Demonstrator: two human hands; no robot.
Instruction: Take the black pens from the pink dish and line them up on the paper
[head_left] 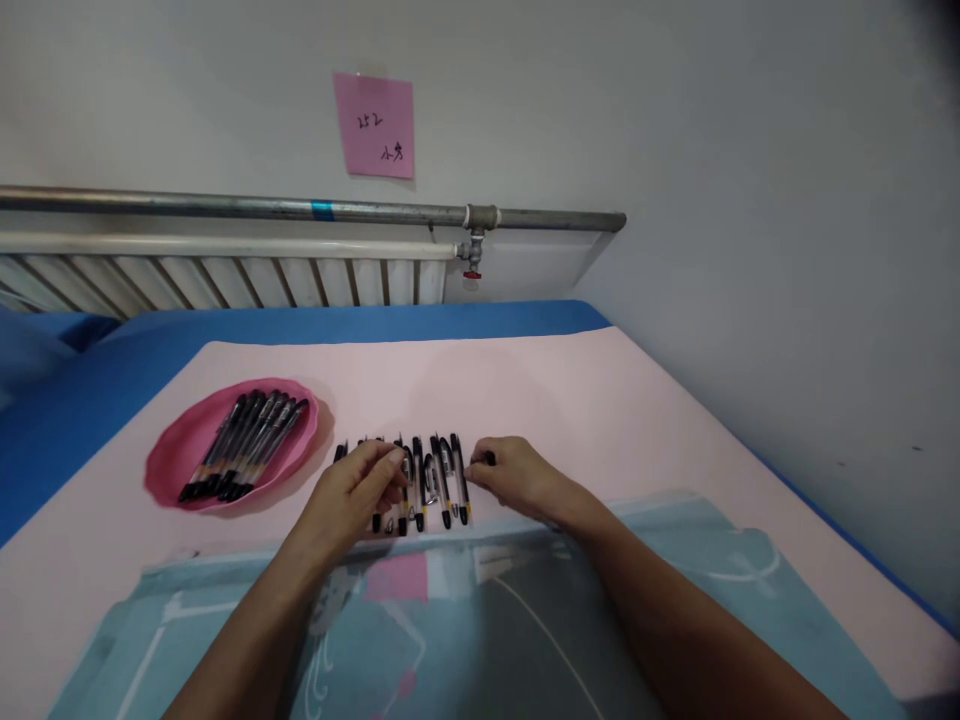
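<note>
Several black gel pens without caps [441, 490] lie side by side in a row on the pink table covering. Between them rest loose black pen caps [430, 478] with clips, and small silvery pen tips [454, 511]. My left hand [352, 490] is over the left part of the row, fingers pinched together; its fingertips are beside a cap, and what they hold I cannot make out. My right hand [514, 475] is just right of the row, its fingers closed on a small black pen part [487, 457], mostly hidden by the fingers.
A pink oval tray [161, 465] with several capped pens [247, 445] stands at the left. A blue-grey patterned cloth [480, 620] covers the near edge. Behind the table are a white radiator [247, 280], a metal pipe [225, 205] and a red-handled valve [472, 272]. A wall bounds the right.
</note>
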